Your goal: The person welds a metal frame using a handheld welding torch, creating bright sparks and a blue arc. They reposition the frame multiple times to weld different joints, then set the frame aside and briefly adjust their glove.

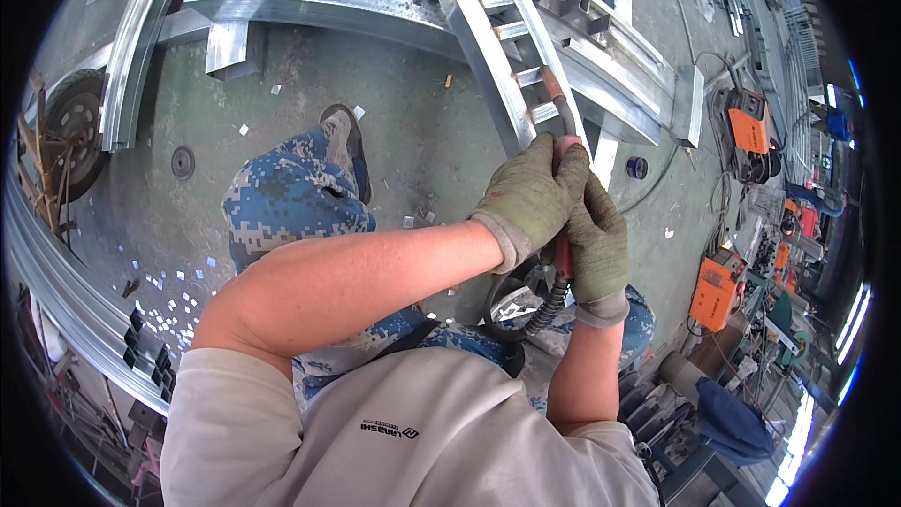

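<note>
Holding a welding torch (566, 120) up at a metal frame (481, 38).
L hand (535, 188) wrapped round front of the red handle (564, 260), R hand (597, 246) closed just behind it (both in green gloves). Copper nozzle (551, 83) sits nr frame's R side; touching or not, can't tell. Orange machine (715, 295) off to R.

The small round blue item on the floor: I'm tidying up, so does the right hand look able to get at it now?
Probably not yet: the right hand is closed around the torch handle. Once freed, perhaps: nothing visibly blocks the way to the blue item, though depth is unclear.
</note>
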{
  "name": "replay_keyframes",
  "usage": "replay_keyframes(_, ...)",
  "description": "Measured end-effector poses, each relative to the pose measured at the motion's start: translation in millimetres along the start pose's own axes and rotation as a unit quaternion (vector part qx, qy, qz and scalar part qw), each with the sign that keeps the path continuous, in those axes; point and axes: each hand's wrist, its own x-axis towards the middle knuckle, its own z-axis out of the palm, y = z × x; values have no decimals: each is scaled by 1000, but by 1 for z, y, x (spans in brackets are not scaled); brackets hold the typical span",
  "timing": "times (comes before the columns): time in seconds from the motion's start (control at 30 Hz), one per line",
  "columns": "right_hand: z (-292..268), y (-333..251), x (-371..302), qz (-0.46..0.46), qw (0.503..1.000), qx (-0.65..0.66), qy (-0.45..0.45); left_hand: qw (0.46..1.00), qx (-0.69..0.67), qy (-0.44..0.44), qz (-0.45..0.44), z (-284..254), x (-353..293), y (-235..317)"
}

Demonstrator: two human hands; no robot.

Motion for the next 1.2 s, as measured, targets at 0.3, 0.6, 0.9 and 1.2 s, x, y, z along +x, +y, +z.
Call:
replay_keyframes(0.3,-2,-2,2,4,1000,-30,-4,1000,21,11,2,-1,1,1)
replay_keyframes(0.6,-3,1,-2,-12,999,-31,25,1000,-4,-17,-5,1,-2,1)
replay_keyframes(0.9,-1,-6,2,6,1000,-20,-16,1000,-12,19,15,1,5,0)
replay_keyframes(1.2,-7,9,3,-21,999,-24,22,999,-21,-25,-7,0,0,1)
